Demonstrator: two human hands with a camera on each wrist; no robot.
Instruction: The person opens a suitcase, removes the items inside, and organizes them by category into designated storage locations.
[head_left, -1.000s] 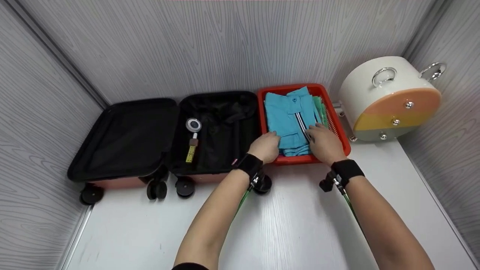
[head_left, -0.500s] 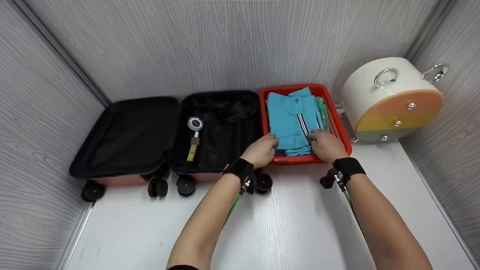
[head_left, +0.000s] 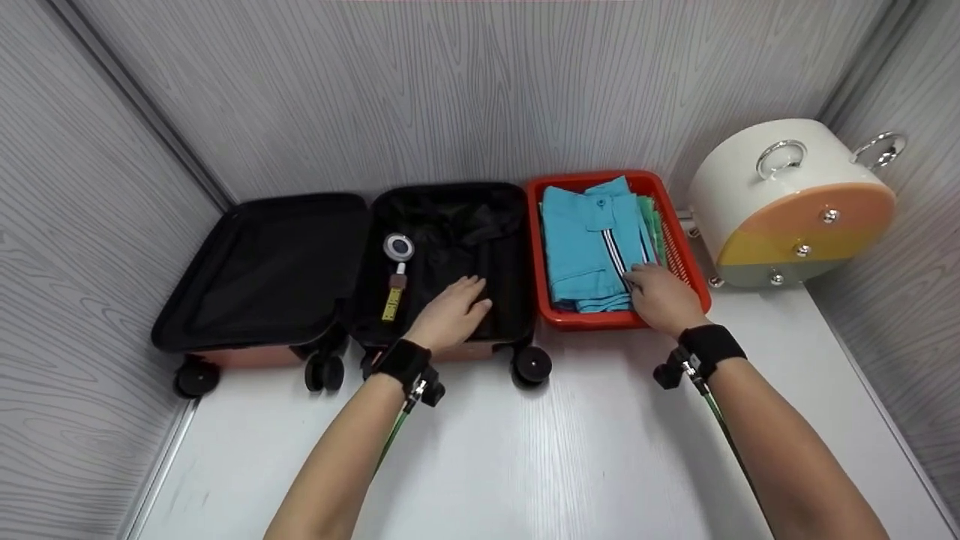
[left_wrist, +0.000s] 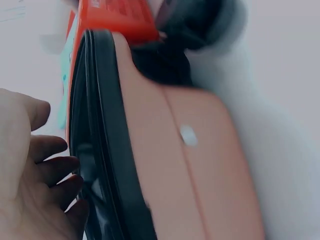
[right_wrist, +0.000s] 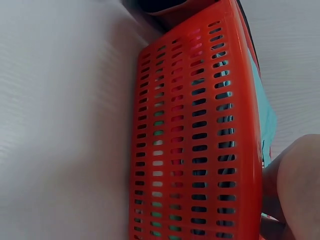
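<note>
fingers of the left hand [head_left: 450, 316] were loosely bent with slight gaps between them, and its thumb stood away from them; the hand was above the near edge of the right half of an opened-out suitcase [head_left: 510, 289]. fingertips of the right hand [head_left: 664, 301] were at the near right part of a folded turquoise garment [head_left: 581, 244], beside its dark and white stripes; the basket rim partly hid these fingers in the right wrist view, so whether they pinched the cloth or only rested on it could not be told.

the garment lay inside a red basket [head_left: 592, 322], on top of other folded cloth, with green cloth [head_left: 657, 229] along its right side. more coloured cloth showed through the slots in the basket's near wall. the basket stood just to the right of the suitcase.

black lining covered both halves of the suitcase, and its pink shell [head_left: 466, 351] showed along the near side, with black wheels [head_left: 532, 366] at the corners. toward the left of the right half lay a round-headed object [head_left: 397, 281] with a yellow marked strip at its near end. to the right of the basket, a white drum-shaped box [head_left: 731, 180] with an orange, yellow and green front was on the white table [head_left: 585, 450]. black bands [head_left: 405, 365] wrapped both wrists.
</note>
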